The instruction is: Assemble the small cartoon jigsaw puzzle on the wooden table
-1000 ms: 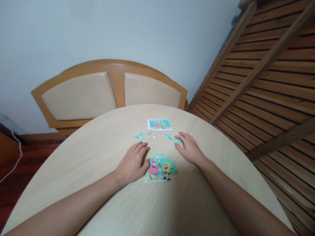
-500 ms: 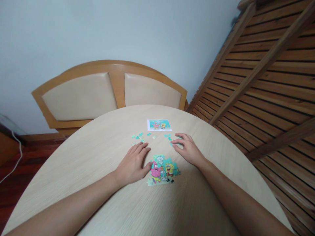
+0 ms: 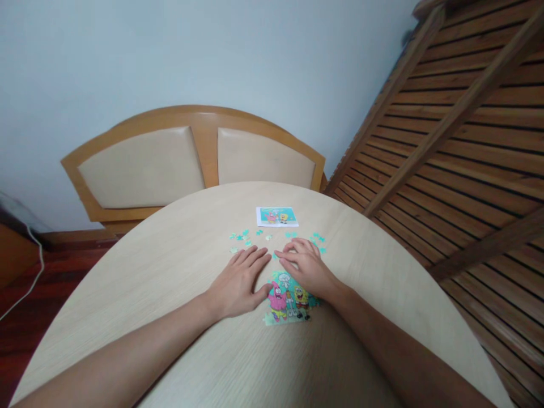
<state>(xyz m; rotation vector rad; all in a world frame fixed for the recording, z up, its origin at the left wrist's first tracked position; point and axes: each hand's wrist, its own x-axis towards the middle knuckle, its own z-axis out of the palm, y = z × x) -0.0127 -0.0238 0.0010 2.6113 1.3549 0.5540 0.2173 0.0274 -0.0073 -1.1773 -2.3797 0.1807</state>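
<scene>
A partly joined cartoon jigsaw puzzle [image 3: 289, 300] lies on the round light-wood table [image 3: 178, 266]. My left hand [image 3: 240, 279] rests flat on the table, and its thumb touches the puzzle's left edge. My right hand [image 3: 306, 267] lies palm down over the puzzle's top edge, fingers pointing left. Its fingertips almost meet those of the left hand. A small teal bit [image 3: 275, 256] shows just at those fingertips. Loose teal pieces [image 3: 240, 237] lie beyond the left hand, and more loose pieces [image 3: 318, 238] lie beyond the right hand.
A small reference picture [image 3: 277, 216] of the same cartoon lies at the table's far side. Behind the table stands a wooden padded backrest [image 3: 199, 153]. A slatted wooden frame [image 3: 459, 130] leans at the right. A white cable [image 3: 29, 272] hangs at the left.
My right hand has slid left from the loose pieces on the right to the puzzle's top edge. The left hand has stayed at the puzzle's left side. The view shifted slightly.
</scene>
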